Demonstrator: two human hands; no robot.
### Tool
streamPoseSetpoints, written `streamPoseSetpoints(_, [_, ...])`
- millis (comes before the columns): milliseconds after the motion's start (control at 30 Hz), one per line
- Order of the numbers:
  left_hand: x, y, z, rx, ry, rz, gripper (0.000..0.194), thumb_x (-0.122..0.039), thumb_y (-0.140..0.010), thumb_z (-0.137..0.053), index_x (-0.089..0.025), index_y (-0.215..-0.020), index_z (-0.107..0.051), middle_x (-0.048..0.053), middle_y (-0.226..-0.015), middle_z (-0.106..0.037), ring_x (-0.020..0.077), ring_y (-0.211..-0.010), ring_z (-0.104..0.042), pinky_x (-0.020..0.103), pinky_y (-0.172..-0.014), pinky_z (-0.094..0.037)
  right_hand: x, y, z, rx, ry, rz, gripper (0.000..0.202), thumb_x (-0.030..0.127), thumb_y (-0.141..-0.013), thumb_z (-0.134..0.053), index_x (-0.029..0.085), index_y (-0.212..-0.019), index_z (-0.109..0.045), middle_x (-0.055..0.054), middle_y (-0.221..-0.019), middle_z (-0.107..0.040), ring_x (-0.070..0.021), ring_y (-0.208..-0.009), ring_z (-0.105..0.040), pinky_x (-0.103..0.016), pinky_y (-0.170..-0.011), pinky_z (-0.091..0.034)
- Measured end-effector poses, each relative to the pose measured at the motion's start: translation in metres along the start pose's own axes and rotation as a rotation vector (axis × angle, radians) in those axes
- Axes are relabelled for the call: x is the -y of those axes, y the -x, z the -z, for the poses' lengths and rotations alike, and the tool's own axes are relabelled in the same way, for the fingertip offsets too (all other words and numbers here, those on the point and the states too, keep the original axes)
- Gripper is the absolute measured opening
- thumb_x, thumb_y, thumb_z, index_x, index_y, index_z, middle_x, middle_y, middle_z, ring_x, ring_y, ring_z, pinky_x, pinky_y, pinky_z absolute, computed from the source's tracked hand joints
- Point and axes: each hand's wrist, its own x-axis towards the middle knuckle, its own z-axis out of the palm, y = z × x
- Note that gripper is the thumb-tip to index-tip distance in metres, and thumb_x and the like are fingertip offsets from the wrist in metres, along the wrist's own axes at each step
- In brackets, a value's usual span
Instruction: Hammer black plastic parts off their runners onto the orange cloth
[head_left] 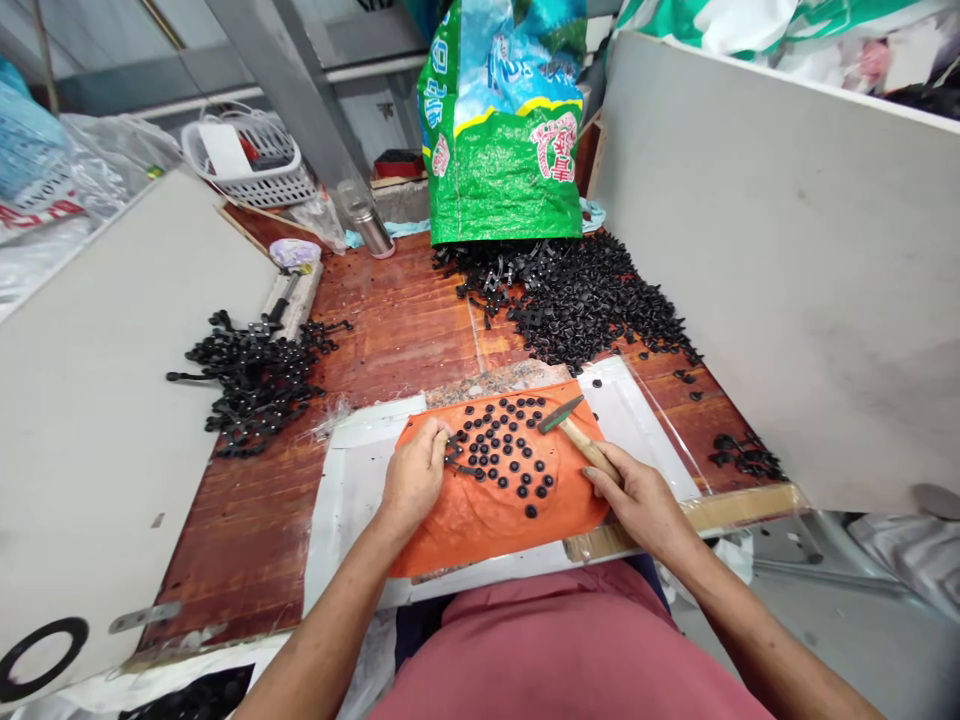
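In my right hand (637, 492) is a hammer (589, 445); its wooden handle lies in my closed fingers and its dark head hangs over the right side of an orange cloth (442, 535). My left hand (416, 478) pinches a small black branched plastic part (454, 450) at the cloth's left side. Several round black button-like pieces (523, 491) lie spread over the cloth between my hands. One dark arm of the pinched part reaches in among these pieces.
Black branched parts (255, 385) are heaped at the left. A larger pile of small black pieces (592, 300) lies before a green bag (502, 190) at the back. A metal flask (369, 225) stands back left. Pale panels (765, 260) wall the right and left sides.
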Motion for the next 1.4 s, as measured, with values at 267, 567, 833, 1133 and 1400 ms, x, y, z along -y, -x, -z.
streamPoseSetpoints(267, [-0.005, 0.002, 0.0, 0.048, -0.266, 0.03, 0.026, -0.031, -0.104, -0.029, -0.024, -0.108, -0.053, 0.008, -0.09, -0.074, 0.0271, -0.085, -0.071, 0.032, -0.069, -0.042, 0.045, -0.003, 0.016, -0.019, 0.226, 0.175, 0.043, 0.038, -0.107, -0.039, 0.032, -0.146, -0.056, -0.007, -0.124, -0.074, -0.026, -0.103, -0.073, -0.034, -0.083, -0.053])
streamPoseSetpoints(567, [-0.016, 0.002, 0.003, 0.098, -0.376, 0.108, 0.026, -0.029, -0.105, -0.025, -0.022, -0.114, -0.049, 0.008, -0.084, -0.073, 0.0289, -0.08, -0.072, 0.033, -0.065, -0.04, 0.092, -0.033, -0.012, 0.007, 0.383, 0.478, 0.051, 0.026, -0.107, -0.039, 0.028, -0.158, -0.042, -0.007, -0.117, -0.076, -0.0224, -0.096, -0.072, -0.033, -0.082, -0.054])
streamPoseSetpoints(833, [-0.014, 0.001, -0.002, 0.079, -0.41, 0.114, 0.029, -0.032, -0.106, -0.024, -0.021, -0.113, -0.049, 0.009, -0.079, -0.072, 0.0299, -0.076, -0.072, 0.033, -0.061, -0.039, 0.097, -0.038, -0.024, 0.066, 0.585, 0.46, 0.052, 0.024, -0.107, -0.039, 0.027, -0.159, -0.039, -0.007, -0.104, -0.074, -0.0221, -0.088, -0.07, -0.03, -0.072, -0.049])
streamPoseSetpoints(1133, [-0.011, 0.0, -0.004, 0.059, -0.41, 0.117, 0.029, -0.033, -0.105, -0.025, -0.021, -0.112, -0.05, 0.009, -0.077, -0.072, 0.0301, -0.074, -0.072, 0.033, -0.06, -0.04, 0.096, -0.043, -0.029, 0.117, 0.748, 0.436, 0.055, 0.022, -0.104, -0.045, 0.031, -0.158, -0.039, -0.005, -0.096, -0.074, -0.0203, -0.081, -0.069, -0.029, -0.062, -0.04])
streamPoseSetpoints(1400, [-0.012, -0.003, -0.003, 0.086, -0.37, 0.153, 0.029, -0.032, -0.105, -0.026, -0.021, -0.114, -0.05, 0.01, -0.082, -0.073, 0.0312, -0.079, -0.072, 0.035, -0.066, -0.044, 0.097, -0.043, -0.029, 0.092, 0.636, 0.447, 0.049, 0.028, -0.106, -0.044, 0.03, -0.155, -0.045, -0.006, -0.099, -0.076, -0.0203, -0.083, -0.069, -0.028, -0.069, -0.045])
